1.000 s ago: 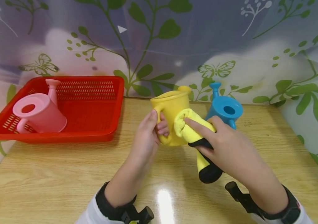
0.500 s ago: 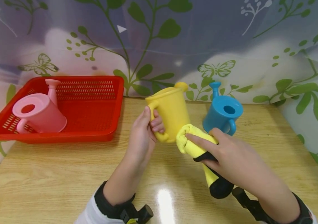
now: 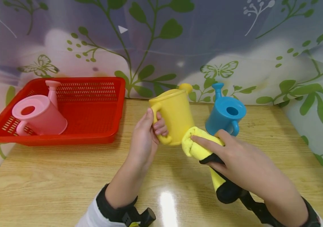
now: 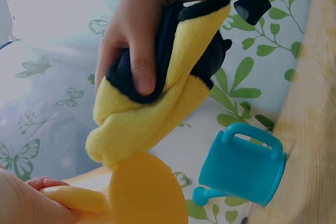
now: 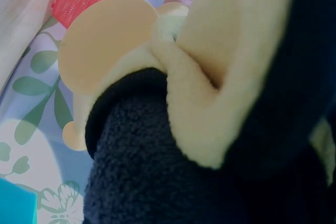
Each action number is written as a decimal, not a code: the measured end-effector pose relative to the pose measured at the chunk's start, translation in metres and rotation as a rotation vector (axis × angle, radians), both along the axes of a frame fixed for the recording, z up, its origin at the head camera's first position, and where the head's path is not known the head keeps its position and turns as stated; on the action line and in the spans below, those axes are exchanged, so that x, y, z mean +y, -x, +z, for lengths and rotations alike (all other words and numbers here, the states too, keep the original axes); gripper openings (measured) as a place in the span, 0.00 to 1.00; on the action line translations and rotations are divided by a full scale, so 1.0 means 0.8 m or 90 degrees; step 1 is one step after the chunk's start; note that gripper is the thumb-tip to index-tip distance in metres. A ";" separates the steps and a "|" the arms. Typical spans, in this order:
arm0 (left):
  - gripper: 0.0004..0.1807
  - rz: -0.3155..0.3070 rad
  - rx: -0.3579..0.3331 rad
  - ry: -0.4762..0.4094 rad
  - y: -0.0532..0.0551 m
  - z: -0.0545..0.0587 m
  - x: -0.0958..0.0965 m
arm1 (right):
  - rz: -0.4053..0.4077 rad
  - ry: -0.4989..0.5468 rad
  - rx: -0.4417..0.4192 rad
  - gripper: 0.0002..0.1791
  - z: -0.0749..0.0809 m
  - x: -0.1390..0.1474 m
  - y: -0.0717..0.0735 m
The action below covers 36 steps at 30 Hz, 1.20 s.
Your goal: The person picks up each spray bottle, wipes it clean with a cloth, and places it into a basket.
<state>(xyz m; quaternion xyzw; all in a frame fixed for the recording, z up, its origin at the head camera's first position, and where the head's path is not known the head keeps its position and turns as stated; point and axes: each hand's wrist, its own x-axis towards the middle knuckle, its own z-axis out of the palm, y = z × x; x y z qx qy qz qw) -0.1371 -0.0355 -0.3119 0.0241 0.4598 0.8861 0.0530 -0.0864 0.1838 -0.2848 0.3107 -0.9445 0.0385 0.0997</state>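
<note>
My left hand (image 3: 147, 130) grips the handle of a yellow watering can (image 3: 175, 113), holding it tilted above the table. In my right hand (image 3: 235, 154) is a bunched yellow cloth with black edging and a dark side (image 3: 196, 145), its loose end hanging below. The cloth meets the can's lower edge in the head view, and in the left wrist view the folded cloth (image 4: 142, 124) touches the rim of the can's round base (image 4: 147, 192). Behind my right hand a blue watering can (image 3: 225, 115) stands upright on the table.
A red plastic basket (image 3: 113, 138) stands at the left with a pink watering can (image 3: 43, 116) inside. The wooden table (image 3: 64, 176) runs back to a printed leaf-pattern curtain (image 3: 161, 47), with more of it at both sides.
The cloth has slid from the yellow can's side down to its bottom edge, my right hand moving down and right. The yellow can has tilted and shifted slightly left.
</note>
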 end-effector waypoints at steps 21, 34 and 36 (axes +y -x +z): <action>0.18 -0.029 0.013 0.055 -0.003 -0.002 0.008 | 0.003 0.152 0.119 0.38 0.017 -0.026 0.055; 0.17 -0.025 0.021 0.064 -0.006 -0.002 0.011 | -0.115 0.197 0.031 0.36 0.037 -0.037 0.069; 0.17 -0.027 0.017 0.054 -0.005 -0.002 0.012 | -0.127 0.198 0.017 0.36 0.038 -0.037 0.068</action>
